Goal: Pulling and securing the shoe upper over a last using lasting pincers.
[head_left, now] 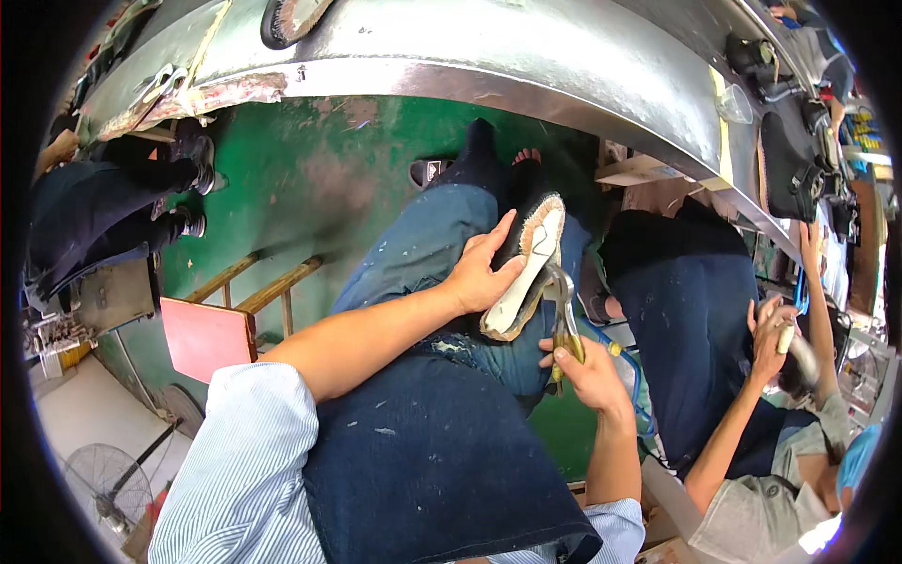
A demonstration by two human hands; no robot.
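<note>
Across my knees lies a black shoe upper (541, 246), its pale underside turned up and its gathered edge showing around the toe. My left hand (484, 273) grips the shoe's left side, with the fingers and thumb spread along it. In my right hand (594, 378) are metal lasting pincers (564, 315) with yellowish handles. The curved head of the pincers is against the right edge of the shoe; whether the jaws bite the material cannot be made out. A dark blue apron (413, 451) covers my lap.
A metal-edged bench (451, 80) runs across the far side, with another shoe (289, 21) on it. To the left stands a pink-topped stool (209, 336). Close on my right, a co-worker handles a black boot (789, 174). A blue hose (639, 385) lies between us. A fan (108, 489) stands lower left.
</note>
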